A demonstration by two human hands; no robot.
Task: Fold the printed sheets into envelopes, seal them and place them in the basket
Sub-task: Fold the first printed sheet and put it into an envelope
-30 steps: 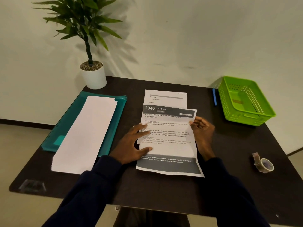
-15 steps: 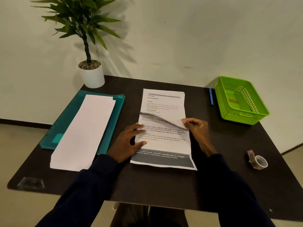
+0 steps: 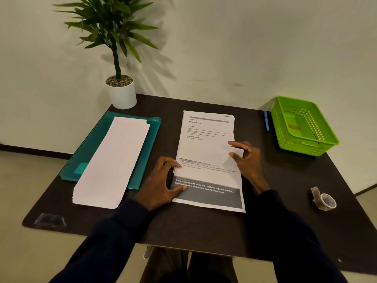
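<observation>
A printed sheet [image 3: 208, 193] lies in front of me on the dark table, its top part folded down so a blank white flap [image 3: 204, 153] faces up. My right hand [image 3: 245, 160] pinches the flap's right edge. My left hand [image 3: 163, 182] presses flat on the sheet's left edge, fingers spread. Under and beyond it lies a stack of printed sheets [image 3: 208, 125]. A pile of white envelopes [image 3: 114, 162] rests on a teal folder [image 3: 142, 152] at the left. The green basket [image 3: 324, 139] stands at the far right.
A potted plant [image 3: 121, 90] stands at the back left corner. A blue pen [image 3: 266, 123] lies beside the basket. A tape roll [image 3: 324, 201] sits near the right edge. The table's front edge is close to my arms.
The sheet's top edge has been brought down toward me, turning from a raised curl into a folded flap with its blank back up. My right hand moved down with it.
</observation>
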